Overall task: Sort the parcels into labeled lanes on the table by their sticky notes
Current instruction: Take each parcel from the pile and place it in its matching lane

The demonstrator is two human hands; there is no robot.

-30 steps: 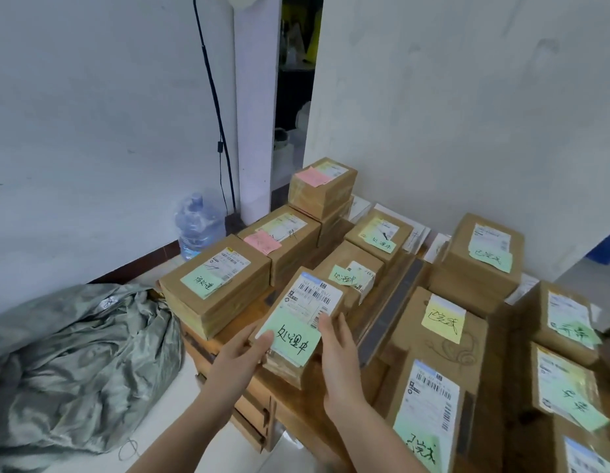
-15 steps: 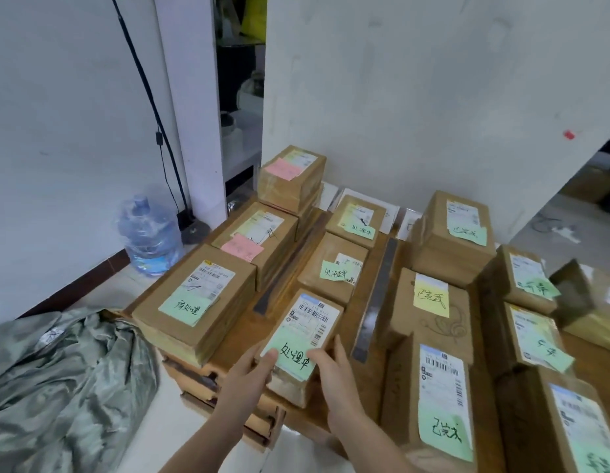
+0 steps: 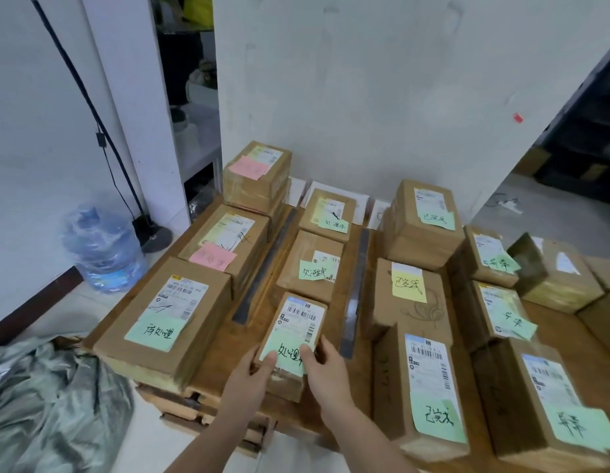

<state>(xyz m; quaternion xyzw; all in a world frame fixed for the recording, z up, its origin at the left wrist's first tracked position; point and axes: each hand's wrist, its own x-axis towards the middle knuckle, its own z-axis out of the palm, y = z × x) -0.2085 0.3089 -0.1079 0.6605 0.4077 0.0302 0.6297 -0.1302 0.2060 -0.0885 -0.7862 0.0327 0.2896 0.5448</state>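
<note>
A small brown parcel (image 3: 293, 331) with a shipping label and a green sticky note lies at the near end of the second lane on the wooden table (image 3: 225, 363). My left hand (image 3: 252, 377) grips its near left corner, thumb on the note. My right hand (image 3: 325, 370) grips its near right side, thumb on top. Two more green-noted parcels (image 3: 312, 264) (image 3: 329, 213) lie beyond it in the same lane. Dark strips (image 3: 266, 264) (image 3: 354, 288) divide the lanes.
The left lane holds a green-noted box (image 3: 163, 315) and pink-noted boxes (image 3: 225, 240) (image 3: 257, 169). Lanes to the right hold several boxes with green and yellow notes (image 3: 407, 285). A water bottle (image 3: 100, 245) and a grey bag (image 3: 40, 404) sit on the floor at left.
The parcel in both hands came down from a tilted hold onto the table in the second lane. The view shifted right and lower.
</note>
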